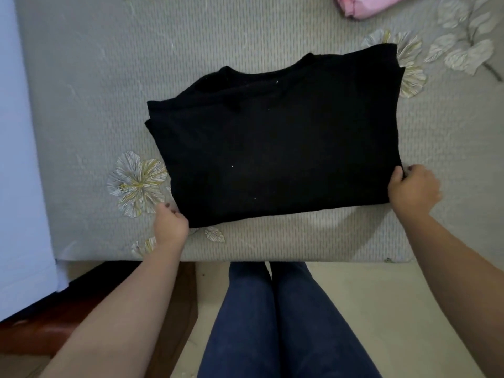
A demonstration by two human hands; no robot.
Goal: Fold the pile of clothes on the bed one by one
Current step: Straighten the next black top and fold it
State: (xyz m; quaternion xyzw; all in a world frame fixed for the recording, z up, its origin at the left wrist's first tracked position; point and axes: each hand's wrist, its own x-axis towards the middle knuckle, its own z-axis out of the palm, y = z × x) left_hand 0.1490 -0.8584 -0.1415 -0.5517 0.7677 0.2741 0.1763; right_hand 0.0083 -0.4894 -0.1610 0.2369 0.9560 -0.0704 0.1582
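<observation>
A black top (275,143) lies folded into a rough rectangle on the grey bed cover (81,91), its neckline toward the far side. My left hand (170,225) grips the near left corner of the black top, fingers tucked under the cloth. My right hand (413,188) holds the near right corner, thumb on top of the fabric and fingers curled beneath it.
A pink garment (360,5) lies at the far right edge of the bed. The bed's near edge (245,259) runs just in front of my legs. A pale blue-white sheet (16,159) hangs along the left side. Flower prints dot the cover.
</observation>
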